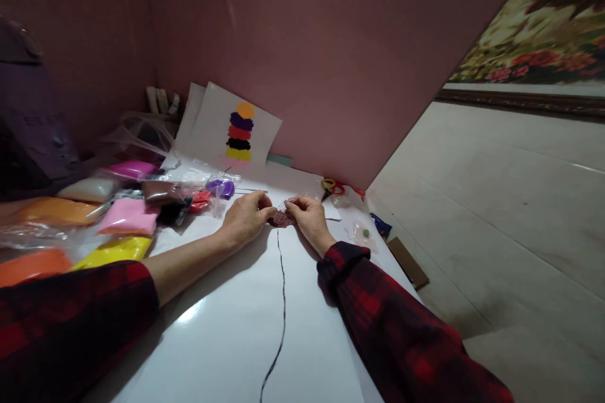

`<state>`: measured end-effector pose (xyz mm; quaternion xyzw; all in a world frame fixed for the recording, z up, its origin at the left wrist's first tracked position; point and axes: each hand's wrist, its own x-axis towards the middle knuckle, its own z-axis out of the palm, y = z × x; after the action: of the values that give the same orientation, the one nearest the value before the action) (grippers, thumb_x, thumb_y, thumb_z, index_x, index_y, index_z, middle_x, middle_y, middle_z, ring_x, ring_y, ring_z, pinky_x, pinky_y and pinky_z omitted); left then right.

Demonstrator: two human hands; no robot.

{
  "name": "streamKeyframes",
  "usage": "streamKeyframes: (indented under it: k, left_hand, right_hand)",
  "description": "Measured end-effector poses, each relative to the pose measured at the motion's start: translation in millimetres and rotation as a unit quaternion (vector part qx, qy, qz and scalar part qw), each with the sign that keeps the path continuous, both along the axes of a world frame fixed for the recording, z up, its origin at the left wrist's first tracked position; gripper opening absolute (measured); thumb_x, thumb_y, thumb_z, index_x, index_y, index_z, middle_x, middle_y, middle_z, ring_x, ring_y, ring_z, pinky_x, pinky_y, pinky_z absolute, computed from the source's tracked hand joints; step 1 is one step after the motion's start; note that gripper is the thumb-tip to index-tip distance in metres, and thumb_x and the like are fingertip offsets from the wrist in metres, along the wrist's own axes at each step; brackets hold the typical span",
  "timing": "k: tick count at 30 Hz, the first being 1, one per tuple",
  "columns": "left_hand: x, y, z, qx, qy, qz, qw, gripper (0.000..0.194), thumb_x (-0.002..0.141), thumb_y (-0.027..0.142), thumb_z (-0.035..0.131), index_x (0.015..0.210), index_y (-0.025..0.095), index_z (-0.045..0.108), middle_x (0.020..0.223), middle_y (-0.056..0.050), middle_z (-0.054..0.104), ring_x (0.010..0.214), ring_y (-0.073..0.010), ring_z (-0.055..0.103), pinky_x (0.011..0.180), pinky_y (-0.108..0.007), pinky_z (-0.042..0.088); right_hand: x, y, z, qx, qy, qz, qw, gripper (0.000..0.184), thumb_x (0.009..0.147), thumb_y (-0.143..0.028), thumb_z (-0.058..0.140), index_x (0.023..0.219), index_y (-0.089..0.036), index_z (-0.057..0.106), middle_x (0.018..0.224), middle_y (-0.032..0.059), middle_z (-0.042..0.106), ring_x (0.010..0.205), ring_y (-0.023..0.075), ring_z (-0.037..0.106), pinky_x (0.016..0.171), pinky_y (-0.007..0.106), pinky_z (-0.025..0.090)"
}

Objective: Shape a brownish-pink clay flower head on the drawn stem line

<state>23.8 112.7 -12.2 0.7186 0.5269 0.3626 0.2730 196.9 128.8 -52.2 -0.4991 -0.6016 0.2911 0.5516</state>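
Brown textured piece point(282, 220) sits on the white sheet point(212, 334), squarely between the person's 2 hands, partly covered by their fingertips. The left hand point(249, 216) is mostly closed, thumb and bent forefinger meeting at the piece's left edge; whether they grip it or merely touch it, I can't tell. The right hand point(309, 219) has its thumb and fingers pinched together over the right side, on a thin pale item point(283, 206) too small for me to make out.

From just below the brown piece a dark wavy line point(283, 289) runs down the sheet to the near edge of view. Beyond the hands, scissors point(328, 186) with yellow and red handles lie to the right, and nearer on that side is a small clear bag point(371, 242) with a green bit in it.

To the left, soft coloured packets crowd together: a pink packet point(128, 217), a yellow packet point(113, 253) and a brown packet point(162, 193) among them. Behind, a white card point(267, 132) leans against the pink wall point(307, 56), showing 6 stacked patches of colour. Both sleeves are red-and-black plaid.
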Motion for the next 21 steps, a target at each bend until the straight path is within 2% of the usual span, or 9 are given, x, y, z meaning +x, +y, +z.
streamKeyframes:
  k: [8,21]
  left_hand:
    - [-0.5,1.1,0.1,0.001,0.009,-0.009,1.0,0.008,0.078,0.026,0.057,0.074,0.022,0.063,0.08,-0.002,0.07,0.08,-0.0194,0.062,0.075,-0.03,0.045]
    - [-0.3,1.7,-1.8,0.009,0.017,0.001,1.0,0.007,0.076,0.028,0.059,0.074,0.022,0.061,0.079,-0.002,0.07,0.078,-0.0192,0.062,0.071,-0.03,0.044]
  right_hand:
    - [0.2,0.6,-1.4,0.009,0.004,-0.013,1.0,0.021,0.07,-0.038,0.069,0.069,-0.017,0.069,0.066,0.003,0.067,0.063,0.0172,0.06,0.059,0.028,0.047]
    - [-1.1,-1.5,1.3,0.005,0.002,-0.015,1.0,0.022,0.07,-0.039,0.069,0.068,-0.018,0.069,0.064,0.0033,0.067,0.064,0.018,0.06,0.056,0.028,0.047]
